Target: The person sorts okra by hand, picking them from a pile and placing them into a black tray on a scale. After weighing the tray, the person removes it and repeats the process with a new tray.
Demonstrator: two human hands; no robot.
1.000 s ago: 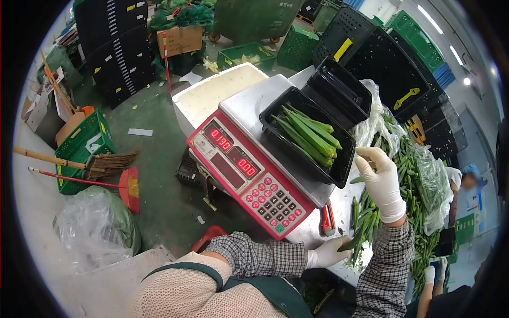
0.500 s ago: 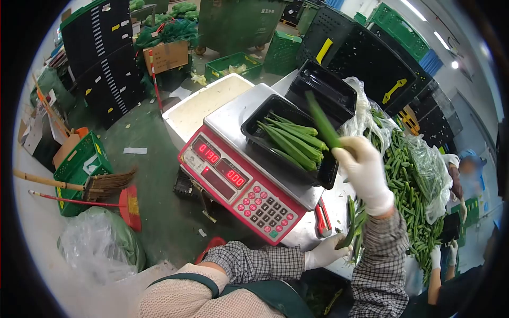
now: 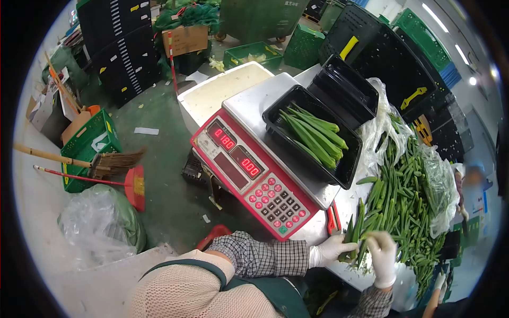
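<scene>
Cutter (image 3: 333, 218) btwn scale (image 3: 253, 183) & L hand (image 3: 330, 250), closed on okra (image 3: 350, 239); R hand (image 3: 383, 258) half-curled, hold unclear.

And here we see thin white gloves, one on the left hand (image 3: 330, 251), one on the right hand (image 3: 383, 259), smooth and close-fitting! Now the sleeves: black-and-white checks on the left sleeve (image 3: 290, 258), a small grid pattern, gathered near the elbow, and matching checks on the right sleeve (image 3: 375, 303). Over the torso, a pale pinkish-cream top (image 3: 204, 291) in open, net-like knit, dotted with little holes! And across it, a dark green apron (image 3: 268, 297) with a narrow strap of the same green!
</scene>
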